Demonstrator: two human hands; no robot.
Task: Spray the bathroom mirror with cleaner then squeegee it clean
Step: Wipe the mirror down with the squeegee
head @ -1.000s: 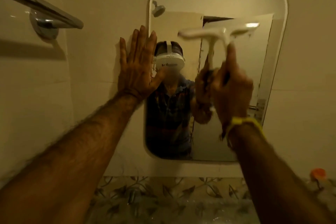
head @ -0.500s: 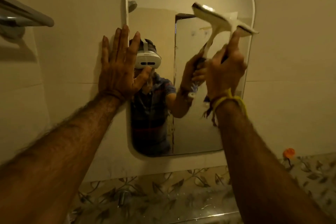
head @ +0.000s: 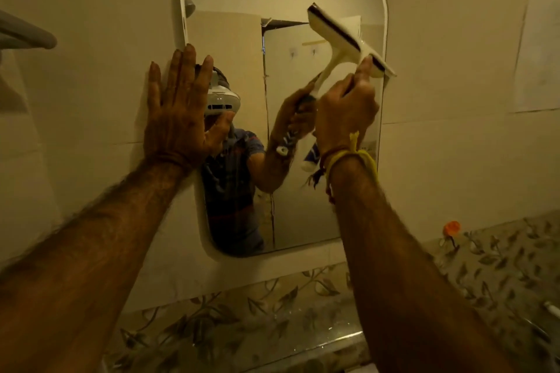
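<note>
Beige tiled wall holds the mirror (head: 230,0); left hand (head: 178,112) lies flat, fingers spread, empty; right hand (head: 344,112) fingers wrap the light, stiff squeegee (head: 336,36) handle, blade tilted above the fingertips on fragile glass

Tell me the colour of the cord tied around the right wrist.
Yellow cord, clearest in the head view.

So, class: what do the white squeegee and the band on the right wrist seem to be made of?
White squeegee: likely smooth moulded plastic with a slight sheen; its dark edge strip looks like rubber. Yellow wrist band: knotted thread or cord, matte, with frayed ends.
</note>
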